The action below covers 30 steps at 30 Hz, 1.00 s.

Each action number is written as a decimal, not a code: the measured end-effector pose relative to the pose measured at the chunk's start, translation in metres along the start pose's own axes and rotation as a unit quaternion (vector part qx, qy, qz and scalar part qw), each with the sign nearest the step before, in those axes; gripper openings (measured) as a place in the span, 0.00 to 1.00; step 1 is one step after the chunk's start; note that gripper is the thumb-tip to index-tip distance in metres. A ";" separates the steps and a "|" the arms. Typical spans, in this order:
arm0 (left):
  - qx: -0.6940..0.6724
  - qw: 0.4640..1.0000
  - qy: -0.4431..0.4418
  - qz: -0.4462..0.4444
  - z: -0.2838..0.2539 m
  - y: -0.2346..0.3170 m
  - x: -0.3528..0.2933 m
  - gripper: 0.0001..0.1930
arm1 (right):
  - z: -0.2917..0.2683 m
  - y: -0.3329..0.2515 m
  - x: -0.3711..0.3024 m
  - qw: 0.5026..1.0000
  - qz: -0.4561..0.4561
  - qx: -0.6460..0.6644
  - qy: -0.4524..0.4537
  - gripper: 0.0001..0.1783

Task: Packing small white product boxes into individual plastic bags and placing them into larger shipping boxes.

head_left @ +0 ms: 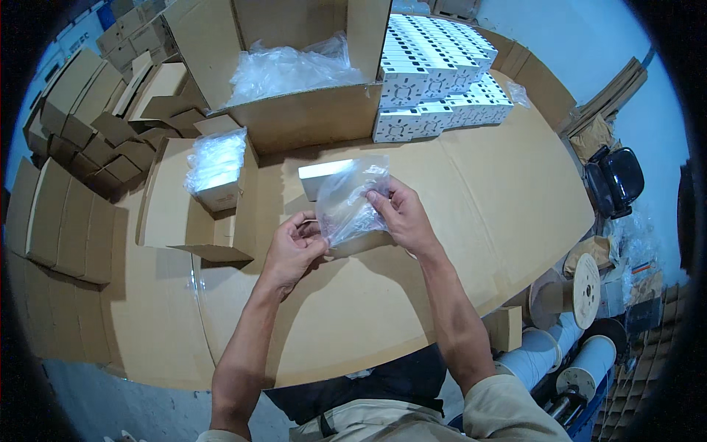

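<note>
Between my two hands a clear plastic bag (352,197) is stretched over the cardboard-covered table. My left hand (289,249) pinches its lower left edge, and my right hand (403,218) grips its right side with the thumb on top. Just behind the bag lies a white box (322,177), partly covered by it; whether it reaches inside the bag I cannot tell. To the left, an open cardboard carton (171,197) holds several plastic-wrapped pieces (218,166) packed in a row.
A large open carton (317,118) of clear bags (294,70) stands at the back. Right of it are stacked white boxes (434,74) with black markings. Folded cardboard cartons (70,221) line the left side. Cable spools (585,291) and a black chair (617,180) stand off the right edge.
</note>
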State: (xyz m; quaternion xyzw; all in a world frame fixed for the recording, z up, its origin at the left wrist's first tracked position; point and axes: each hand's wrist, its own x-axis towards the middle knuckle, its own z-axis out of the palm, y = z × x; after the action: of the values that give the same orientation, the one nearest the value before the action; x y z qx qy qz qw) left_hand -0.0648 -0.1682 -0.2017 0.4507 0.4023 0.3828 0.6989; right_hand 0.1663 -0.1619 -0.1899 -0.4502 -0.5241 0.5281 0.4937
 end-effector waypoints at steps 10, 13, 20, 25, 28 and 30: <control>0.003 0.994 0.048 0.102 -0.007 0.010 -0.002 0.17 | 0.003 -0.009 -0.003 0.997 -0.076 0.015 -0.003 0.09; 0.049 0.981 0.086 0.164 0.007 -0.005 -0.001 0.15 | 0.010 -0.007 -0.006 0.998 -0.053 0.009 -0.030 0.09; 0.158 0.942 0.239 0.177 0.012 -0.007 -0.001 0.16 | 0.019 -0.010 -0.009 0.977 0.083 -0.085 -0.175 0.13; 0.184 0.917 0.281 0.217 0.008 -0.005 0.002 0.19 | 0.012 -0.019 -0.009 0.954 0.143 -0.065 -0.254 0.11; 0.201 0.908 0.294 0.220 0.007 -0.005 0.004 0.20 | 0.020 -0.024 -0.014 0.964 0.204 0.022 -0.166 0.08; 0.207 0.903 0.302 0.226 0.007 -0.004 0.004 0.20 | 0.015 -0.018 -0.013 0.944 0.220 0.011 -0.246 0.08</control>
State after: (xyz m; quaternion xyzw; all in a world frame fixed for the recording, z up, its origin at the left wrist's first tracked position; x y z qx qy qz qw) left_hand -0.0564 -0.1683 -0.2043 0.5270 0.5519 0.5559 0.3295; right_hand 0.1537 -0.1766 -0.1715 -0.4048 -0.5111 0.7239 0.2255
